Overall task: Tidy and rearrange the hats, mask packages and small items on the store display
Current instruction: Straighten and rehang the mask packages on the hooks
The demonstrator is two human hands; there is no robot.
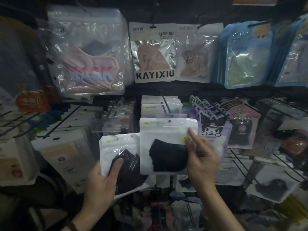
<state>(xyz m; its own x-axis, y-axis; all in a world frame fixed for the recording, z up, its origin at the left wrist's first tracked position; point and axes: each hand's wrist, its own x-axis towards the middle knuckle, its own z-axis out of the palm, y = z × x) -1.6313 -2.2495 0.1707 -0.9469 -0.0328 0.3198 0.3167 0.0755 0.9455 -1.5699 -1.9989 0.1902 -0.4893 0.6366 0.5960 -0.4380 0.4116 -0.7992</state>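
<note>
My right hand point(200, 154) pinches the right edge of a white mask package point(166, 130) with a black mask inside, held up just below a metal display hook point(166, 105). My left hand point(105, 177) grips a small stack of the same white packages point(116, 147) with black masks, thumb pressed on the front one. More of these white packages point(160, 101) hang on the hook behind.
Above hang a clear bag marked MASK point(88, 52), a KAYIXIU package point(153, 52) and blue packages point(245, 55). Purple cartoon-character packs point(213, 127) hang to the right. Bare wire hooks point(280, 107) stick out at right. Boxed and bagged goods point(63, 147) crowd the left.
</note>
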